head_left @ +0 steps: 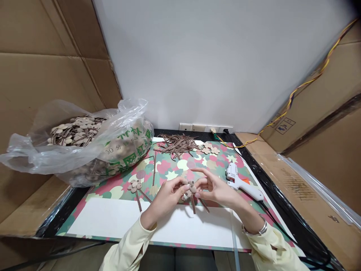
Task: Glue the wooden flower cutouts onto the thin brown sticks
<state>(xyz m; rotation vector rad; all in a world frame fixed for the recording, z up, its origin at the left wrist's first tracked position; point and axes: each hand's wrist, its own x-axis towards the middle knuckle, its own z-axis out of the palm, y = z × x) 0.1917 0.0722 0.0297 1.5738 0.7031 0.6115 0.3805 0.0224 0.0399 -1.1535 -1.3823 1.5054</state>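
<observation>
Near the middle of the table, both my hands hold a beige flower-shaped piece (pixel 190 187) with two brown striped ribbon tails hanging toward me. My left hand (pixel 170 192) pinches its left petals between thumb and fingers. On the other side, my right hand (pixel 216 188) grips the right petals, its index finger raised. A similar beige flower with ribbon tails (pixel 134 186) lies to the left of my left hand. To the right of my right hand rests a white glue gun (pixel 244 184), its nozzle toward the wall.
A clear plastic bag (pixel 124 146) full of similar flowers stands at the left. Farther back lie a pile of brown ribbon strips (pixel 177 145) and several beige flower shapes (pixel 208 148). White paper (pixel 113 218) covers the front edge. Cables run from a socket strip (pixel 197 128); cardboard (pixel 324 124) flanks the table.
</observation>
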